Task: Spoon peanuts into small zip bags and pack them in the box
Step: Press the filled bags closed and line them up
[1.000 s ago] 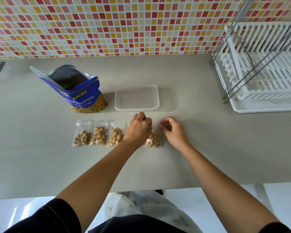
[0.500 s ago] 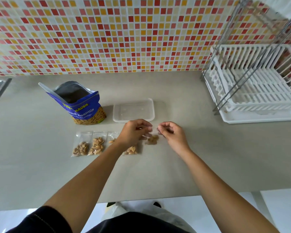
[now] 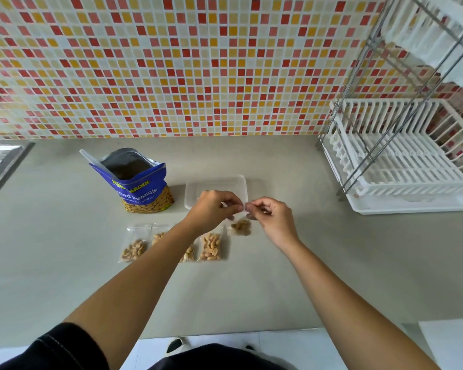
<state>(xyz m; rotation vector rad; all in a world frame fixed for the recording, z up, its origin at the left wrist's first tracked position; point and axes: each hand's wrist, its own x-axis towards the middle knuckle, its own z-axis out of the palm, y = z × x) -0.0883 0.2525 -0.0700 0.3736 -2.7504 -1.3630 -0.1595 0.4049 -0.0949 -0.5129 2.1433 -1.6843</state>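
Two hands on one bag [image 3: 241,227]: your left hand [image 3: 214,206], right hand [image 3: 273,220] fingers pinch its top, near box [image 3: 219,183]; four filled bags [image 3: 210,247] on worktop [image 3: 318,263].

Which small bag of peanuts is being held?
The rightmost bag: it alone is pinched at its top edge, while the other bags lie flat on the counter.

This is a home kitchen. A wall of small square mosaic tiles in red, orange, yellow and cream [image 3: 198,62] forms the backsplash from 10 to 1 o'clock, above a smooth matt grey countertop [image 3: 332,263]. At 2 o'clock stands a white plastic dish-drying rack in a slanted chrome wire frame [image 3: 401,161], on its drip tray. At 9 o'clock the steel rim of a sink [image 3: 0,161] shows. An opened blue foil pouch of salted peanuts [image 3: 139,185] stands at 11 o'clock.
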